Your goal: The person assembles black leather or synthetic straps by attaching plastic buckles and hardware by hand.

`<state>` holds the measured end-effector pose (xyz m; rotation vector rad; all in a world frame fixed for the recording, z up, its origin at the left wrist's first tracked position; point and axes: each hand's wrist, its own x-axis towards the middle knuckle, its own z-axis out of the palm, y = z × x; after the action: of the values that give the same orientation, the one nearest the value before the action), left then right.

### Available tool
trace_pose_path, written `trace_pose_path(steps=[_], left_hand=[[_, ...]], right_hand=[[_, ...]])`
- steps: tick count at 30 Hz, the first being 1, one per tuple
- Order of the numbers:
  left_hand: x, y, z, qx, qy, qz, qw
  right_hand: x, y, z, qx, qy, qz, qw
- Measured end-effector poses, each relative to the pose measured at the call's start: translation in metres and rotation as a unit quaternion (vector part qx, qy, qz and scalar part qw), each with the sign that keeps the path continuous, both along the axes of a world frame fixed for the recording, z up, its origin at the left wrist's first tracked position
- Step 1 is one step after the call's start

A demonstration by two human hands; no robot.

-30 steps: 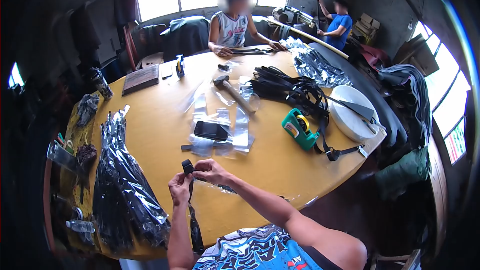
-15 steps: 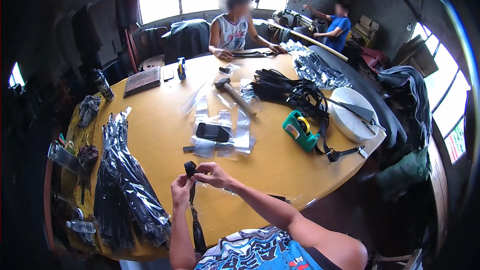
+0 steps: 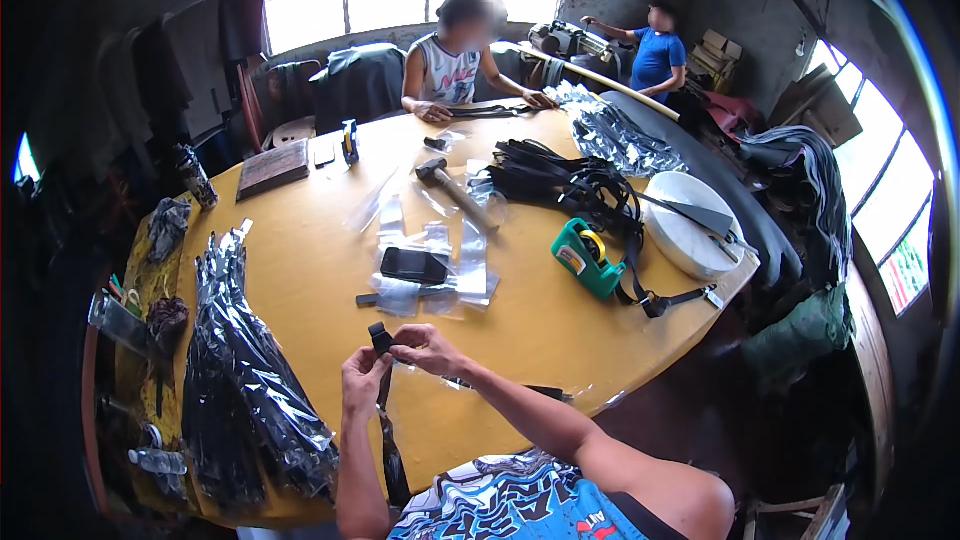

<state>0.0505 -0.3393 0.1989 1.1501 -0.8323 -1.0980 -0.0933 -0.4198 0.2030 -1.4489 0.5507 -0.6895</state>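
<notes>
Near the front of the table, my left hand point(image 3: 364, 382) pinches a black strap point(image 3: 379, 334) whose upper end is bent into a loop. My right hand point(image 3: 428, 351) is closed on the same strap, just below the loop. The strap's lower length hangs past my left wrist toward my lap, with shiny clear plastic about it. Beyond my hands lies a black phone point(image 3: 415, 265) on several clear plastic sleeves point(image 3: 473, 260). Another dark strap point(image 3: 548, 393), partly hidden by my right forearm, lies close to the table edge.
Plastic-wrapped black straps point(image 3: 245, 370) lie left. A hammer point(image 3: 455, 195), loose black straps point(image 3: 560, 180), a green tape dispenser point(image 3: 588, 258) and a round white slab point(image 3: 690, 245) occupy the middle and right. One person point(image 3: 450, 65) handles straps opposite; another point(image 3: 658, 60) stands behind.
The camera view has shifted slightly, moving the table and its things a little left. Both my hands keep their grip on the strap, and its loop looks slightly flatter. The person behind has straightened up.
</notes>
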Motion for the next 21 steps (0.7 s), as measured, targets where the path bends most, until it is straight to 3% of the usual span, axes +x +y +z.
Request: trace_pose_path(steps=[12, 21], left_hand=[[-0.009, 0.003, 0.005, 0.005, -0.017, -0.023, 1.0], [-0.009, 0.011, -0.001, 0.016, -0.016, -0.033, 0.999]], right_hand=[[-0.014, 0.02, 0.004, -0.081, 0.02, -0.065, 0.994], [-0.013, 0.029, 0.001, -0.034, 0.011, -0.042, 0.998]])
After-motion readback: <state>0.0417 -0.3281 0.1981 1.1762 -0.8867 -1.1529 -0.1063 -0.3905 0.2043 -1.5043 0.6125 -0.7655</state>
